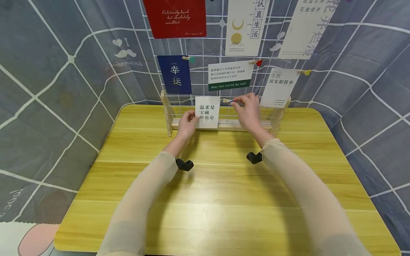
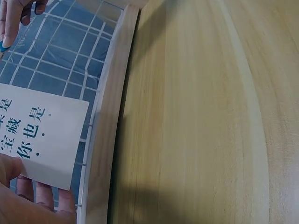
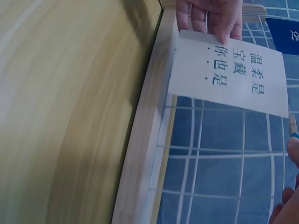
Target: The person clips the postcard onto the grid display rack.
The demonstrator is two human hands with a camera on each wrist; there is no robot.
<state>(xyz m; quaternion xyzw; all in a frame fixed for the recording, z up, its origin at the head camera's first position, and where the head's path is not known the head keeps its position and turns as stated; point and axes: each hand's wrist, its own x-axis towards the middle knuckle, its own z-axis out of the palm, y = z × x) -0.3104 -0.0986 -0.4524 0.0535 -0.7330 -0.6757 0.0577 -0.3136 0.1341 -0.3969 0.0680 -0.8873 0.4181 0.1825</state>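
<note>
A white card (image 1: 207,113) with dark printed characters stands upright at the low middle of the white wire grid (image 1: 205,80). My left hand (image 1: 187,125) pinches its left edge, thumb on the front and fingers behind, as the left wrist view shows. My right hand (image 1: 249,111) pinches a small wooden clothespin (image 1: 226,101) with a blue end between thumb and forefinger. The clothespin's tip points left at the card's upper right edge, close to it in the right wrist view.
Clothespins hold other cards on the grid: a blue card (image 1: 174,74), a green-and-white card (image 1: 230,75) and a white card (image 1: 278,88). A red card (image 1: 175,18) hangs higher up. The grid's wooden base (image 1: 234,127) stands on the yellow wooden table (image 1: 217,199), before a grey curtain (image 1: 64,89).
</note>
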